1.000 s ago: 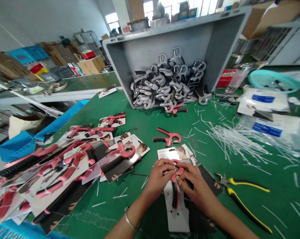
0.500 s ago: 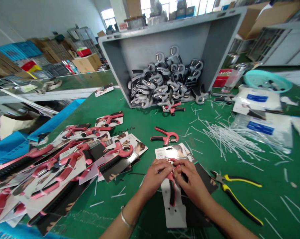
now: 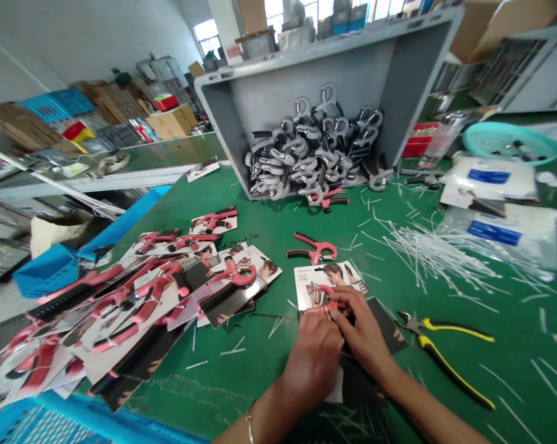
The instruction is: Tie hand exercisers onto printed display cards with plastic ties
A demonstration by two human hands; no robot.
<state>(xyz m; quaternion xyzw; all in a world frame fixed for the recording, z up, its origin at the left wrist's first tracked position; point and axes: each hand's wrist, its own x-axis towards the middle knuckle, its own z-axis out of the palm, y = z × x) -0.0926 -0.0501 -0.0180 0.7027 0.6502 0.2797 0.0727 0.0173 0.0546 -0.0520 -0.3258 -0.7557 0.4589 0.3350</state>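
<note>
A pink and black hand grip strengthener point(image 3: 325, 295) with a metal spring lies on a printed card point(image 3: 304, 280), its curved end away from me. My right hand point(image 3: 364, 327) is closed on its right side, fingertips at the pink curve. My left hand point(image 3: 313, 354) is curled into a fist over the handles, slightly blurred. What its fingers pinch is hidden. A second pink hand grip strengthener point(image 3: 313, 248) lies just beyond the card. Yellow and black diagonal cutters point(image 3: 424, 333) lie to the right of my hands, jaws spread.
A tilted grey crate point(image 3: 223, 123) at the back holds many grey hand grips point(image 3: 306, 160). Carded pink hand grips point(image 3: 153, 290) are piled on the left. White cable ties point(image 3: 435, 250) spread on the right near plastic bags point(image 3: 500, 237) and a turquoise basin point(image 3: 472, 139).
My left hand has come down toward me from the spring end, turned into a fist, and now covers the handles. My right hand stays at the hand grip strengthener. The view has shifted slightly.
</note>
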